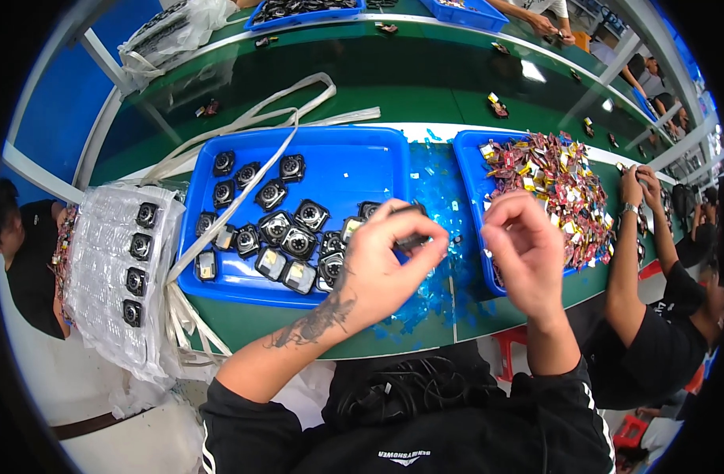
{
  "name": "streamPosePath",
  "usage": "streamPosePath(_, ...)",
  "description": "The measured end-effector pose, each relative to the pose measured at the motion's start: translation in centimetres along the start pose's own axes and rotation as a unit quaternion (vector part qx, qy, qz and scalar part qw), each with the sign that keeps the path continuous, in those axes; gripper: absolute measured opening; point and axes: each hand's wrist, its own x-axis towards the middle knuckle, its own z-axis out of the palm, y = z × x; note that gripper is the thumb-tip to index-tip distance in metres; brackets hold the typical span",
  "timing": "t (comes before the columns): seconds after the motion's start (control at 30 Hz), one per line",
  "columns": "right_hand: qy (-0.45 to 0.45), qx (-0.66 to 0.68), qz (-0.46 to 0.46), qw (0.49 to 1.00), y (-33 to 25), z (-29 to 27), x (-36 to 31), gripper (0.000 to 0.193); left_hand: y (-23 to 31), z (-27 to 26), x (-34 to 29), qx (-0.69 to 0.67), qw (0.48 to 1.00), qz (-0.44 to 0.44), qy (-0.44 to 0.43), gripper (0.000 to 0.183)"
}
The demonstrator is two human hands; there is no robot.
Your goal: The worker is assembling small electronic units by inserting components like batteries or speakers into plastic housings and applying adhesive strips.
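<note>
My left hand [392,251] is closed around a black watch case [411,238], partly hidden by the fingers, above the right edge of a blue tray [299,139]. Several black watch cases [299,242] lie in that tray, some with round backs up and some with pale square faces up. My right hand [526,251] is raised at the left side of a second blue tray [474,189]. Its thumb and forefinger are pinched together; whatever they may hold is too small to make out. A heap of small red, yellow and white parts [563,189] fills the second tray.
Blue film scraps [433,276] litter the bench between the trays. White straps [243,118] cross the left tray. A bubble-wrapped stack [101,261] with several watch cases stands at the left. Beyond runs a green conveyor [425,79] with scattered parts. A co-worker's arms [630,261] reach in at right.
</note>
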Motion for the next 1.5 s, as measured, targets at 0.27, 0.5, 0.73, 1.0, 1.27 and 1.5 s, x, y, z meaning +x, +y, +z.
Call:
streamPosePath(0.27, -0.207, -0.444, -0.106, 0.865, -0.8, -0.9, 1.5, 0.023, -0.5, -1.2, 0.4, -0.123, 0.991, -0.029, 0.038, 0.018)
streamPosePath(0.5, -0.205, -0.443, -0.116, 0.865, 0.6, -0.4, 1.8, 0.011, -1.0, -1.4, 0.0, -0.052, 0.996, 0.001, 0.067, 0.018)
streamPosePath(0.73, -0.110, -0.258, -0.029, 0.959, -1.2, -1.6, 2.6, 0.006, -0.8, -1.9, 0.0, 0.033, 0.995, 0.055, 0.071, 0.020)
streamPosePath(1.0, -0.173, -0.185, -0.045, 0.966, -3.0, -0.9, 2.0, 0.007, 0.3, -0.2, -0.4, 0.149, 0.982, 0.117, -0.025, 0.022)
streamPosePath(1.27, -0.111, 0.020, 0.084, 0.990, -2.1, 0.2, 1.0, 0.010, -0.6, 0.0, -0.6, 0.019, 0.997, 0.067, -0.028, 0.011)
streamPosePath(1.5, -0.108, -0.062, 0.018, 0.992, -1.7, 1.4, 0.9, 0.009, -0.8, 0.3, -0.8, -0.033, 0.999, 0.019, -0.034, 0.008)
